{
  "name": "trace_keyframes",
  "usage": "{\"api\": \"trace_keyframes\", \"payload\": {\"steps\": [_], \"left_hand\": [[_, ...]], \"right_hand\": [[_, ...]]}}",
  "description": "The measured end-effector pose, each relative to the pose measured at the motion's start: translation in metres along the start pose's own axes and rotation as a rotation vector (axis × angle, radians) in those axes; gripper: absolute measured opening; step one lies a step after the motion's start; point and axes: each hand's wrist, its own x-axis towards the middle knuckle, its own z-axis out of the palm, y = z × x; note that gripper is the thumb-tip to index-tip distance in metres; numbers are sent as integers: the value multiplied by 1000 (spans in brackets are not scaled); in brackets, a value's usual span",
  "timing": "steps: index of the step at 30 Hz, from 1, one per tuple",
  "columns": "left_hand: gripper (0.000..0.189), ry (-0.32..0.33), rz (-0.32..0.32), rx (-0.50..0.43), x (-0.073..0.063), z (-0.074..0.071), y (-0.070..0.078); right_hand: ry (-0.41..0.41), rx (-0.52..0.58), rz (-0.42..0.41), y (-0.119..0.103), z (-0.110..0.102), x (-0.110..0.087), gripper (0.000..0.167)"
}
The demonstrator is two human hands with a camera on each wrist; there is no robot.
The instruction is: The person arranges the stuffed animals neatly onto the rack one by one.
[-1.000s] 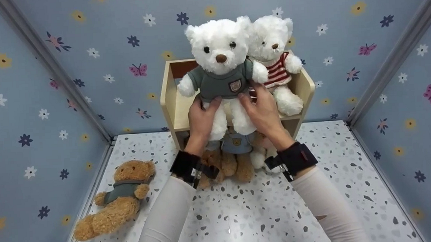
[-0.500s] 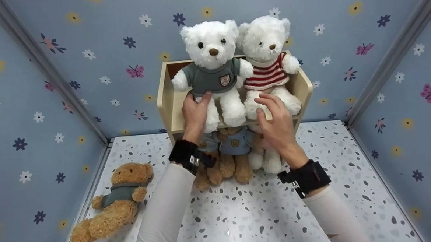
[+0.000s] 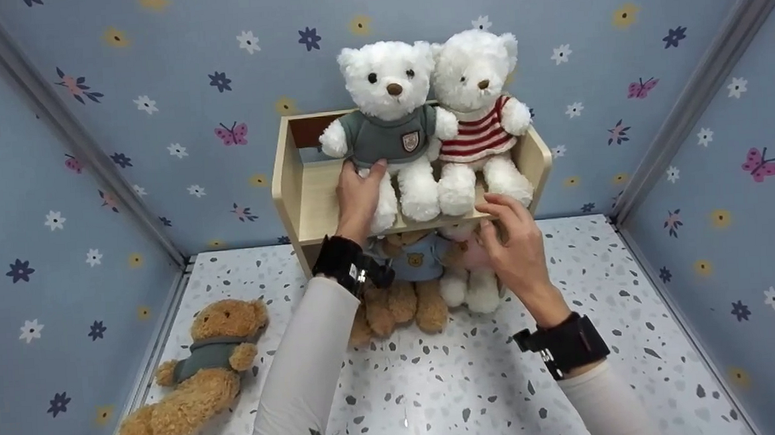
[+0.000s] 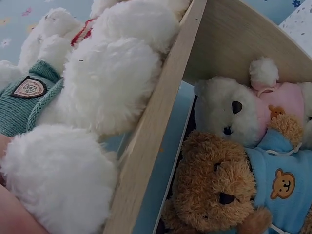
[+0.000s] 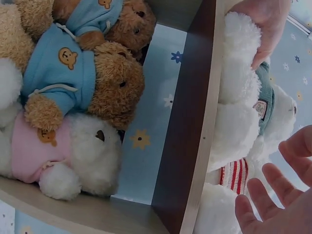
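A white teddy bear in a grey-green sweater (image 3: pixel 390 134) sits on the upper board of a small wooden shelf (image 3: pixel 317 201). My left hand (image 3: pixel 358 196) grips it low on its side, thumb at the sweater's hem and the other fingers behind. To its right, shoulder to shoulder, sits a white teddy bear in a red-striped sweater (image 3: pixel 473 137). My right hand (image 3: pixel 519 254) holds nothing; its fingers are loosely bent and spread just in front of the shelf edge, below the striped bear's feet. In the right wrist view its fingers (image 5: pixel 265 204) show apart from the bears.
Under the upper board sit a brown bear in a blue hoodie (image 4: pixel 285 175), a white bear in pink (image 5: pixel 44 151) and another brown bear in blue (image 5: pixel 95 22). A brown teddy bear in a green sweater (image 3: pixel 212 359) lies on the speckled floor (image 3: pixel 475 378) at left. Flowered walls enclose the space.
The green-sweater bear has settled back onto the shelf beside the striped bear. My right hand has let go of it and moved down and right; my left hand has kept its grip.
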Motion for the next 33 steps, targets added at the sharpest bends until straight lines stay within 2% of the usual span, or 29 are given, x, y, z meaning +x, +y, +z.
{"api": "trace_keyframes", "payload": {"steps": [5,8,12,14,17,21,26,30,33], "left_hand": [[69,-51,-23,45,4,9,2],[69,-68,-23,114,6,9,0],[75,-34,0,244,8,9,-1],[77,-16,12,278,9,9,-1],[75,-13,36,294,10,12,-2],[68,-42,82,327,11,12,-3],[69,-76,81,344,10,7,-3],[79,-45,79,344,3,5,-6],[82,-3,121,353,-6,5,-9]], "right_hand": [[-8,-15,-5,3,-1,-2,23],[-12,-20,-1,4,-2,-3,22],[-14,-23,5,4,-2,-4,22],[-15,-23,6,5,-2,-4,22],[-17,-22,9,4,-2,-4,22],[-22,-22,13,3,-2,-4,23],[-35,-23,12,4,-2,-6,23],[-46,-28,27,8,-2,-10,22],[-46,-38,42,12,-4,-13,22]]}}
